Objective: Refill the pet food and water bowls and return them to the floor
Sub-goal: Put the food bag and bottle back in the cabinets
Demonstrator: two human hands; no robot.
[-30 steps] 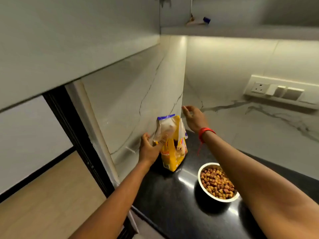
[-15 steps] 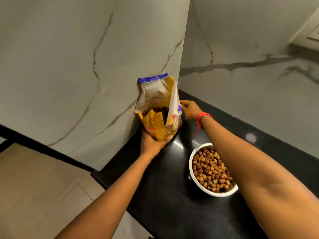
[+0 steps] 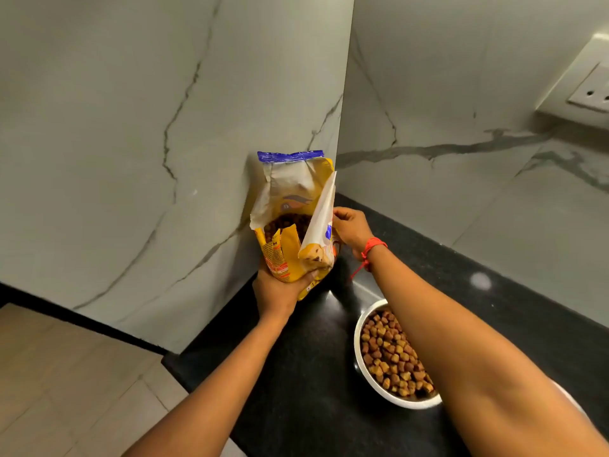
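The left hand wraps its fingers around the lower front of the yellow pet food bag, thumb side across the crinkled printed foil. The right hand pinches the bag's far side just behind a torn, pale-lined flap that stands up in a point. The bag stands upright in the corner of the glossy black countertop, its mouth open with dark kibble showing inside and a blue sealed strip on top. Both forearms reach forward; a red thread bracelet circles the right wrist. Beneath the right forearm sits a round metal bowl filled with brown kibble, partly hidden by that arm. Veined marble walls meet behind the bag.
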